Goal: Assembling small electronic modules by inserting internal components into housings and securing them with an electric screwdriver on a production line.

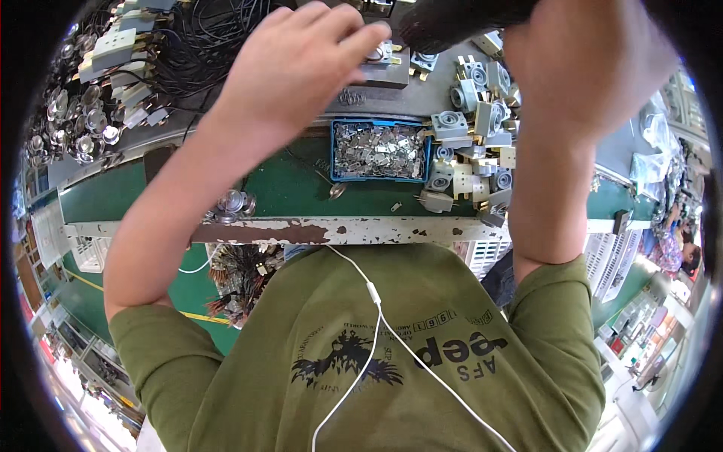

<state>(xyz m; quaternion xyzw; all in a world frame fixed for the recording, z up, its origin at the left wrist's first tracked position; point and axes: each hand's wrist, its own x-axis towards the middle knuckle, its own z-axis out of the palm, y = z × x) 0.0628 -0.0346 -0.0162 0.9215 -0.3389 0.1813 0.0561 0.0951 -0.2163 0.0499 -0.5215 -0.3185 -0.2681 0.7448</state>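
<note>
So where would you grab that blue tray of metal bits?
Probably by the near rim of the blue tray, coming from the person's side: its straight edge is exposed there, while gray blocks crowd the right side.

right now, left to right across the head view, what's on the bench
Heap of shiny round metal parts, tangled thin black cables, blue rectangular tray of small silver metal pieces, cluster of pale grey square blocks with round sockets, crumpled translucent plastic bag.
</note>
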